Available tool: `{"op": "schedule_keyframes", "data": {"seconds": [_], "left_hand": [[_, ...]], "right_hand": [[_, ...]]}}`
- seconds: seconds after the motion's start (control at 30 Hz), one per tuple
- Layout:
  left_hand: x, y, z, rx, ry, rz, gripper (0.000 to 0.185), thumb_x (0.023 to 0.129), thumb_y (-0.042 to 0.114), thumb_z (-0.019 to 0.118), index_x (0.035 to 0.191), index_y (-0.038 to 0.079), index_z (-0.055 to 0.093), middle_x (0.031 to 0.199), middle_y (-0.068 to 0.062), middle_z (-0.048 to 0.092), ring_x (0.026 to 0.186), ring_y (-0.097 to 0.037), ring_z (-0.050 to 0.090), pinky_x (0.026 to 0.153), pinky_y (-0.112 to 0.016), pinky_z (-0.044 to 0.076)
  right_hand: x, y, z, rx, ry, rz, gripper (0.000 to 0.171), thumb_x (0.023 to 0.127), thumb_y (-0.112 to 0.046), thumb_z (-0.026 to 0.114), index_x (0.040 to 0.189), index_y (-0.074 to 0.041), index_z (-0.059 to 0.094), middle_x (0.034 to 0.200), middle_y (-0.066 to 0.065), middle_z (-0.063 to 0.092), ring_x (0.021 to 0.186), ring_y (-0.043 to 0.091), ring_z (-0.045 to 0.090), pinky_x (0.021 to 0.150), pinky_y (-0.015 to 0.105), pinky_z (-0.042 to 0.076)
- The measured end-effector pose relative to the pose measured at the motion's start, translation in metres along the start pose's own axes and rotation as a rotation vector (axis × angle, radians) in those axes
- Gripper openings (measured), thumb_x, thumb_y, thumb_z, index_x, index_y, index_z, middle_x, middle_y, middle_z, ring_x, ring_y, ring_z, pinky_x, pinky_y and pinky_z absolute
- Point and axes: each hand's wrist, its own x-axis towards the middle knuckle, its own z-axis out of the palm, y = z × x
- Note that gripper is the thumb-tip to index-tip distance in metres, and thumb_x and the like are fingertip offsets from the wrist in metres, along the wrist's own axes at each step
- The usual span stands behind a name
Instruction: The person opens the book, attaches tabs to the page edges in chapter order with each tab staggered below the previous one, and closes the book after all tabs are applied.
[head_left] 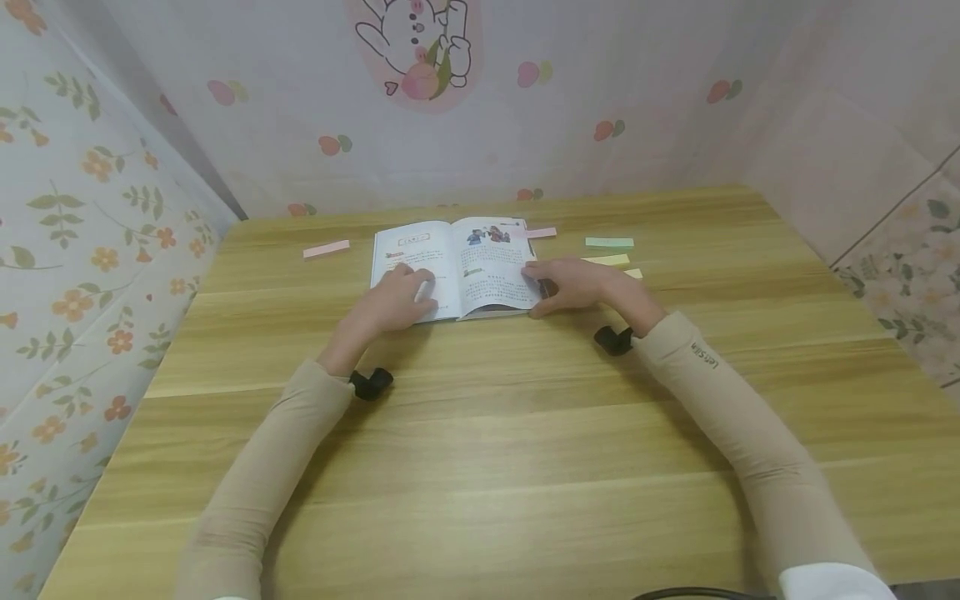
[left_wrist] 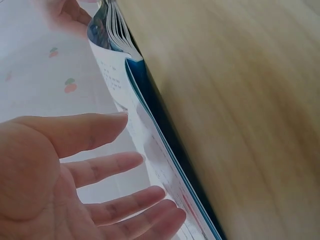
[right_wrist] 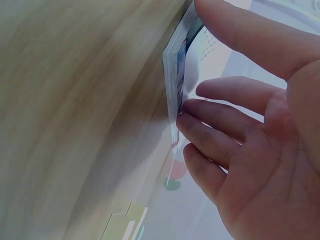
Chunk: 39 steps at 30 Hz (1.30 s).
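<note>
An open picture book (head_left: 457, 262) lies flat on the wooden table (head_left: 525, 433), toward its far side. My left hand (head_left: 399, 297) rests on the left page with straight fingers; in the left wrist view the left hand (left_wrist: 75, 170) is spread beside the book's blue-edged cover (left_wrist: 150, 130). My right hand (head_left: 573, 283) lies at the book's right edge. In the right wrist view the right hand's fingers (right_wrist: 210, 125) touch the stacked page edges of the book (right_wrist: 175, 75), with the thumb stretched over the page. Neither hand grips anything.
A pink sticky strip (head_left: 326, 248) lies left of the book, another pink strip (head_left: 542, 232) at its top right corner. Green (head_left: 609, 242) and yellow (head_left: 607, 260) strips lie to the right. Patterned walls close in the table at the back and both sides.
</note>
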Motion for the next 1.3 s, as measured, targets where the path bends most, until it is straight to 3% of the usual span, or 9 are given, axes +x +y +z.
{"op": "schedule_keyframes", "data": {"seconds": [0.13,0.37,0.43,0.57,0.8,0.93,1.0,1.1,1.3], "left_hand": [[0.001,0.004,0.002,-0.007,-0.014,0.005,0.051,0.100,0.023,0.056,0.144,-0.001,0.049,0.141,-0.029,0.046,0.128,-0.041,0.045,0.105,-0.055,0.040],[0.002,0.013,0.007,-0.046,-0.003,0.032,0.059,0.098,0.033,0.061,0.148,0.004,0.047,0.144,-0.026,0.045,0.127,-0.037,0.046,0.103,-0.055,0.043],[0.002,0.016,0.007,-0.068,0.008,0.043,0.064,0.096,0.037,0.064,0.149,0.006,0.046,0.144,-0.025,0.045,0.126,-0.036,0.047,0.102,-0.055,0.043],[0.004,0.023,0.010,-0.094,0.037,0.051,0.072,0.094,0.044,0.068,0.153,0.011,0.042,0.146,-0.021,0.045,0.128,-0.034,0.048,0.103,-0.053,0.044],[0.007,0.033,0.014,-0.086,0.095,0.071,0.077,0.093,0.052,0.068,0.154,0.013,0.041,0.149,-0.018,0.045,0.132,-0.033,0.048,0.105,-0.052,0.043],[0.008,0.037,0.016,-0.085,0.138,0.085,0.065,0.097,0.046,0.065,0.149,0.011,0.047,0.141,-0.017,0.052,0.125,-0.032,0.054,0.099,-0.050,0.048],[0.008,0.039,0.017,-0.088,0.163,0.093,0.057,0.099,0.041,0.063,0.146,0.011,0.049,0.136,-0.016,0.055,0.120,-0.031,0.057,0.094,-0.049,0.051],[0.009,0.040,0.018,-0.083,0.199,0.105,0.049,0.101,0.035,0.063,0.142,0.010,0.052,0.130,-0.015,0.059,0.114,-0.030,0.059,0.089,-0.047,0.052],[0.009,0.041,0.021,-0.047,0.244,0.116,0.042,0.100,0.029,0.064,0.137,0.010,0.056,0.125,-0.014,0.062,0.107,-0.028,0.062,0.084,-0.044,0.054]], "right_hand": [[0.001,-0.001,0.001,0.003,0.012,-0.025,0.082,0.093,-0.034,0.075,0.154,0.002,0.035,0.157,0.020,0.038,0.141,0.035,0.037,0.118,0.049,0.027],[0.003,-0.001,0.005,0.021,0.034,-0.041,0.082,0.092,-0.039,0.075,0.154,-0.001,0.038,0.152,0.018,0.045,0.127,0.029,0.046,0.113,0.046,0.034],[0.005,-0.001,0.005,0.021,0.039,-0.055,0.077,0.092,-0.040,0.074,0.151,-0.001,0.043,0.138,0.017,0.054,0.113,0.028,0.049,0.102,0.044,0.040],[0.006,0.000,0.006,0.028,0.049,-0.084,0.074,0.093,-0.043,0.072,0.151,-0.004,0.045,0.127,0.014,0.056,0.107,0.026,0.050,0.096,0.042,0.042],[0.007,0.000,0.004,0.097,0.075,-0.097,0.084,0.094,-0.049,0.068,0.158,-0.006,0.033,0.153,0.015,0.045,0.130,0.028,0.049,0.110,0.047,0.038],[0.004,-0.002,0.004,0.139,0.111,-0.089,0.084,0.095,-0.050,0.066,0.159,-0.008,0.030,0.160,0.015,0.034,0.145,0.032,0.036,0.116,0.050,0.032],[0.003,-0.002,0.003,0.156,0.132,-0.090,0.083,0.096,-0.049,0.065,0.159,-0.008,0.030,0.159,0.016,0.036,0.144,0.033,0.037,0.115,0.051,0.032],[0.003,-0.002,0.003,0.239,0.159,-0.090,0.083,0.096,-0.043,0.067,0.159,-0.006,0.028,0.159,0.016,0.037,0.142,0.032,0.042,0.114,0.050,0.034],[0.003,-0.002,0.002,0.523,0.218,-0.130,0.089,0.094,-0.028,0.074,0.161,-0.006,0.020,0.161,0.017,0.031,0.137,0.035,0.047,0.110,0.048,0.041]]}}
